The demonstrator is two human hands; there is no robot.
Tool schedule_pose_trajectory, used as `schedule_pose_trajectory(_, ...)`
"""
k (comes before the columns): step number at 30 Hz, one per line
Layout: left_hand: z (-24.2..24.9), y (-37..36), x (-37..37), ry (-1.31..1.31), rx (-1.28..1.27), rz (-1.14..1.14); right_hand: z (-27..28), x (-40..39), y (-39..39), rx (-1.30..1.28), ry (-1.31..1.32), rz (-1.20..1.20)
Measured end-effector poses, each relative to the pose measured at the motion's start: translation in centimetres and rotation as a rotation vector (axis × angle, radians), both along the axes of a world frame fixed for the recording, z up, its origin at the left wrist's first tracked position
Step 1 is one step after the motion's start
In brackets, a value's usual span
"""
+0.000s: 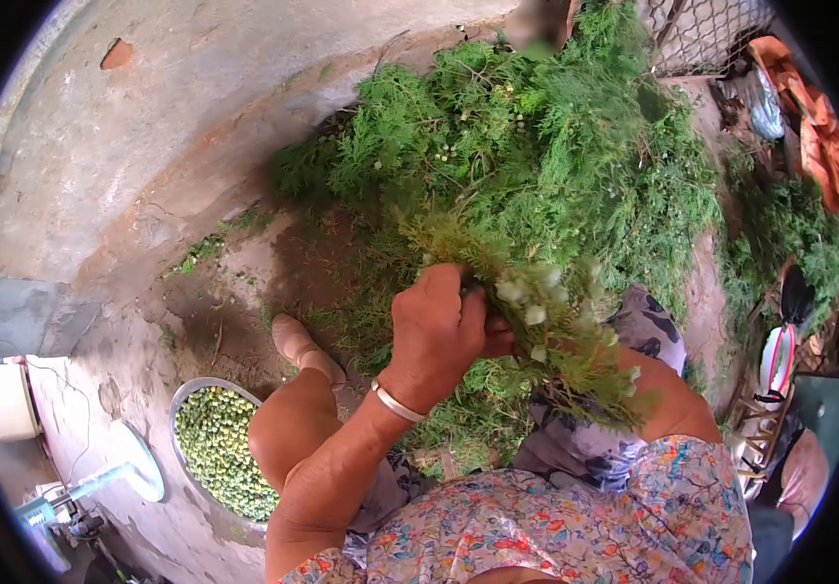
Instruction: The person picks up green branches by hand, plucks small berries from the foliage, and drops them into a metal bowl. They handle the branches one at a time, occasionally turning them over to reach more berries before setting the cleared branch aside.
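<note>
A leafy evergreen branch with pale green cones is held up in front of my lap, partly blurred. My left hand, with a light bangle at the wrist, is closed at the branch's near-left side, fingers pinched against its greenery. Something small and dark shows by its fingertips; I cannot make out what. My right forearm reaches in behind the branch. Foliage covers most of that hand; a bit of its curled fingers seems to show beside my left hand, around the branch. Beyond lies a large heap of cut evergreen branches.
A round metal basin full of small green cones stands by my left knee. At the left are a pale blue fan and a cream box. A concrete wall runs behind. Orange cloth and more branches lie at right.
</note>
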State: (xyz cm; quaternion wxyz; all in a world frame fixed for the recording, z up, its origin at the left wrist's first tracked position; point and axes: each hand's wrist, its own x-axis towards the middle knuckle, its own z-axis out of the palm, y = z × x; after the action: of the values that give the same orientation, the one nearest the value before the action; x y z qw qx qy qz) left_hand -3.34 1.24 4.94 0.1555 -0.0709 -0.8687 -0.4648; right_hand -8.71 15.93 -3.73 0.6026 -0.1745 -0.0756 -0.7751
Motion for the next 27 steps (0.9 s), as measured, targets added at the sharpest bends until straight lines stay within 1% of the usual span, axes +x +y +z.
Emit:
schedule_pose_trajectory(2, 0.2, 0.1, 0.0, -0.028, 0.085, 0.031, 0.0, 0.1, -0.1, -0.005, 0.003, 0.002)
schedule_pose_trajectory(3, 0.5, 0.2, 0.0, -0.029, 0.085, 0.029, 0.0, 0.2, -0.1, -0.004, 0.009, -0.002)
schedule_pose_trajectory(5, 1.1, 0.4, 0.0, -0.238, 0.422, 0.113, 0.0, 0.2, -0.3, -0.013, 0.009, 0.003)
schedule_pose_trajectory(6, 1.2, 0.2, -0.2, -0.238, 0.424, 0.105, 0.0, 0.2, -0.4, -0.017, 0.01, 0.008)
schedule_pose_trajectory(8, 1.3, -0.7, -0.7, -0.424, 0.624, 0.111, 0.1, 0.5, -0.4, -0.018, 0.023, 0.002)
schedule_pose_trajectory(9, 1.4, -0.8, -0.7, -0.52, 0.771, 0.131, 0.1, 0.6, -0.4, -0.024, 0.023, 0.0)
schedule_pose_trajectory(10, 1.4, -1.0, -0.9, -0.522, 0.772, 0.114, 0.0, 0.6, -0.5, -0.031, 0.023, -0.003)
schedule_pose_trajectory(12, 1.4, -1.7, -1.5, -0.517, 1.105, 0.251, -0.5, 0.8, -0.9, -0.05, 0.027, -0.008)
schedule_pose_trajectory(13, 1.5, -2.3, -1.8, -0.526, 1.106, 0.223, -0.8, 0.7, -1.0, -0.06, 0.033, -0.016)
schedule_pose_trajectory(15, 1.4, -3.8, -2.4, -0.576, 1.351, 0.225, -1.0, 0.7, -1.2, -0.078, 0.049, -0.042)
schedule_pose_trajectory(17, -0.1, -5.2, -2.5, -0.608, 1.419, 0.127, -1.4, 0.6, -1.8, -0.11, 0.072, -0.084)
schedule_pose_trajectory(19, -1.0, -6.0, -2.7, -0.69, 1.61, 0.044, -1.6, 0.4, -2.3, -0.141, 0.089, -0.117)
schedule_pose_trajectory(21, -0.4, -5.9, -2.5, -0.735, 1.641, 0.016, -2.0, 0.0, -3.0, -0.174, 0.078, -0.141)
schedule_pose_trajectory(23, -1.2, -6.0, -2.7, -0.777, 1.701, 0.068, -2.4, -0.5, -3.6, -0.221, 0.087, -0.158)
schedule_pose_trajectory(24, -2.1, -6.6, -2.6, -0.8, 1.691, 0.019, -2.6, -0.8, -3.9, -0.249, 0.083, -0.157)
schedule_pose_trajectory(26, -4.5, -7.6, -2.1, -0.548, 1.264, -0.297, -2.9, -1.3, -3.8, -0.317, 0.062, -0.119)
schedule_pose_trajectory(27, -5.1, -7.5, -1.8, -0.547, 1.259, -0.335, -3.1, -1.5, -3.4, -0.342, 0.05, -0.085)
